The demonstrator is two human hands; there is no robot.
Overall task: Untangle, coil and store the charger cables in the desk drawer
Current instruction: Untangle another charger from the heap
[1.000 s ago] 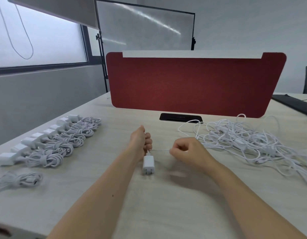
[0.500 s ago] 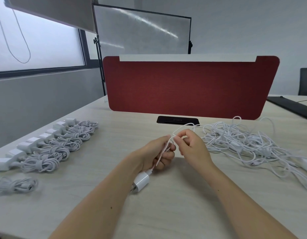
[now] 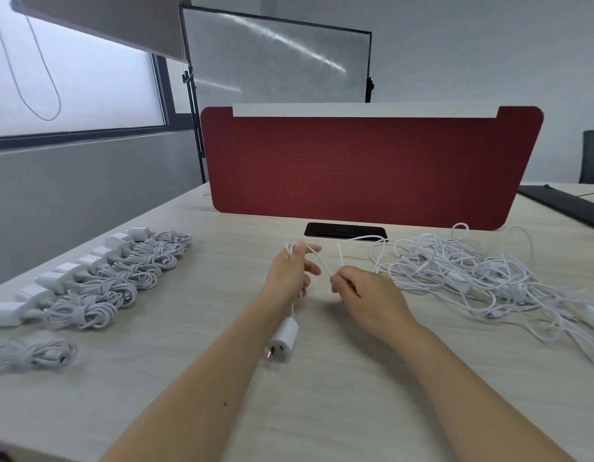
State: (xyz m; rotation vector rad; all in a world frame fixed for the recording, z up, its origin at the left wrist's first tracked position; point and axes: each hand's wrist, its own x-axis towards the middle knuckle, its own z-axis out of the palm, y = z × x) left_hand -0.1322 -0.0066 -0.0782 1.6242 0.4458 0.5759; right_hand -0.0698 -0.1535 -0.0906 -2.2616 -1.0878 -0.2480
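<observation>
Pinching white cable (image 3: pixel 293 310), right hand (image 3: pixel 369 295) curled; left hand (image 3: pixel 289 275) half-open, cable-wrapped.

Single head-worn wide-angle view, forward-down across desk (image 3: pixel 188 388) toward red divider (image 3: pixel 355 168); left hand (image 3: pixel 290 276), right hand (image 3: pixel 370 296) close.

Both bare forearms extend forward, the hands near each other but not touching. Left hand (image 3: pixel 292 276): fingers raised, white cable (image 3: pixel 320 261) looped round them. Right hand (image 3: pixel 367 295): knuckles up, fingers curled, fingertips pinching the same cable.
</observation>
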